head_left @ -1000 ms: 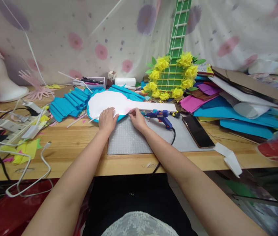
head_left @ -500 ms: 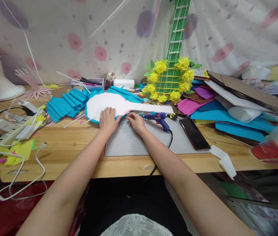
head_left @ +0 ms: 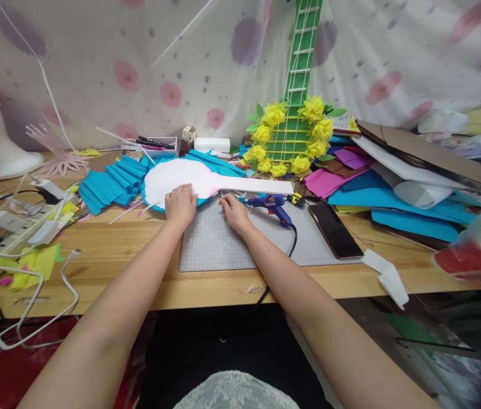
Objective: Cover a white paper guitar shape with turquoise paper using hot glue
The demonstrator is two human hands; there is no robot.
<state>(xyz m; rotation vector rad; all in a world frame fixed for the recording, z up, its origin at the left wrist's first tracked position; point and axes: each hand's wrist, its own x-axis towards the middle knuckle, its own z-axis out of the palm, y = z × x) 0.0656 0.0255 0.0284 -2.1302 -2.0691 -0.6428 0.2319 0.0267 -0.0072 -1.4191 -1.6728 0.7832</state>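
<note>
A white guitar-shaped cutout (head_left: 176, 177) lies on the desk, its long neck pointing right and blue crepe paper along the rim of its rounded body. My left hand (head_left: 182, 203) rests over the body's near edge, fingers laid on the white surface. Just right of it, below the start of the neck, my right hand (head_left: 234, 211) is closed with fingertips pinched together; what they hold is too small to make out. A blue glue gun (head_left: 271, 205) lies beside my right hand on the grey cutting mat (head_left: 218, 247).
Pleated blue crepe paper (head_left: 114, 184) lies left of the cutout. Behind stands a green paper guitar (head_left: 293, 133) with yellow flowers. A phone (head_left: 335, 232) lies on the mat's right end, near stacked coloured paper (head_left: 393, 199). Cables and a power strip (head_left: 14, 236) crowd the left.
My left hand has shifted slightly left along the edge, its thumb drawn in. The gap between my hands is wider. My right hand stays pinched in nearly the same place.
</note>
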